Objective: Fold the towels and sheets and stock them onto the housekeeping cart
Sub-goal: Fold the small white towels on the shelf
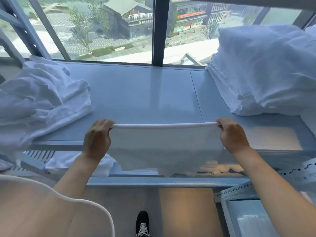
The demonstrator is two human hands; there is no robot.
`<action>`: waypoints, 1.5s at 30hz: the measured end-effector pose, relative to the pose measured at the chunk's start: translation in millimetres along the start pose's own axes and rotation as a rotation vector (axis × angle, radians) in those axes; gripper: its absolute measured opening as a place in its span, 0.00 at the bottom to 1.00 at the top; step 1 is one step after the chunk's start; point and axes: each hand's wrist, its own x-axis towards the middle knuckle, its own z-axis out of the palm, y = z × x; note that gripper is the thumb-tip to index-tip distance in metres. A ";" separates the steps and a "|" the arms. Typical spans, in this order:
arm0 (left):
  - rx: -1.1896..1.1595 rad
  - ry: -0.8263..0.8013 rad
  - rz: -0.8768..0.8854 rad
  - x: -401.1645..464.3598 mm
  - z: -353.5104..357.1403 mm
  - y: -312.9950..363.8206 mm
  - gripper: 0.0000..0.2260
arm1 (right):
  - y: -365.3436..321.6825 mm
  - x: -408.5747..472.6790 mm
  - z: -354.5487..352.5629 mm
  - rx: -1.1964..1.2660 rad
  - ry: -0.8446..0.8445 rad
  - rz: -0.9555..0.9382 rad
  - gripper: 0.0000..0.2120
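Holding a white towel (164, 146) stretched over the near edge of a pale blue shelf (136, 93), left hand (98, 137) and right hand (233, 134) each pinching one top corner, cloth hanging down in front. Lying rumpled at left, sheets (39, 100); sitting stacked at right, folded linen (261, 74). Facing a window (111, 31) overlooking buildings; showing below, wood floor (186, 211) and a black shoe (142, 224).

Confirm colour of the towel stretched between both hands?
Plain white terry towel, no pattern; head view.
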 end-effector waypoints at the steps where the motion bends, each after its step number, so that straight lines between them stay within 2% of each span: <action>1: 0.008 -0.020 0.012 8.8 8.2 -4.9 0.17 | -1.4 8.3 9.1 -0.016 -0.014 0.023 0.18; 4: 0.021 -0.091 0.010 31.9 33.6 -19.0 0.20 | -6.0 27.0 38.0 -0.094 -0.045 0.090 0.19; 10: 0.070 -0.194 -0.048 66.6 75.1 -37.8 0.20 | -8.9 55.2 83.7 -0.216 -0.063 0.173 0.14; 14: 0.085 -0.233 -0.090 85.4 88.8 -41.6 0.24 | -7.6 71.7 103.8 -0.273 -0.115 0.243 0.13; 16: 0.086 -0.233 -0.122 90.9 94.0 -41.0 0.26 | -9.0 78.2 106.7 -0.293 -0.118 0.279 0.16; 18: 0.079 -0.218 -0.161 92.2 98.7 -40.3 0.28 | -16.1 82.8 104.5 -0.292 -0.101 0.296 0.27; 20: 0.077 -0.199 -0.171 89.8 102.0 -41.5 0.30 | -40.6 79.2 104.2 -0.204 -0.058 0.188 0.31; 22: 0.081 -0.191 -0.179 88.2 103.6 -43.9 0.30 | -79.0 62.7 110.9 -0.020 -0.108 0.031 0.24; 23: 0.079 -0.194 -0.182 88.6 103.6 -44.6 0.30 | -98.1 51.3 116.7 0.043 -0.203 -0.042 0.22; 25: 0.083 -0.211 -0.176 90.0 101.6 -44.4 0.30 | -121.7 28.6 129.9 0.059 -0.429 -0.113 0.26; 26: 0.097 -0.222 -0.174 90.9 99.5 -44.1 0.30 | -124.0 22.6 135.7 0.036 -0.486 -0.114 0.28; 29: 0.135 -0.248 -0.150 89.2 89.9 -35.2 0.30 | -118.7 22.5 141.9 -0.009 -0.491 -0.103 0.31; 33: 0.111 -0.402 0.002 42.4 89.8 16.1 0.21 | -119.6 21.9 144.8 -0.036 -0.493 -0.110 0.32; 36: 0.146 -0.515 0.016 -1.8 96.4 38.7 0.26 | -118.4 21.3 145.4 -0.027 -0.502 -0.109 0.33; 40: 0.155 -0.487 0.040 -21.3 101.0 28.4 0.30 | -116.3 18.3 147.5 -0.034 -0.487 -0.143 0.35; 45: 0.137 -0.500 0.024 4.3 118.3 19.8 0.30 | -108.5 55.7 156.1 -0.044 -0.521 -0.182 0.36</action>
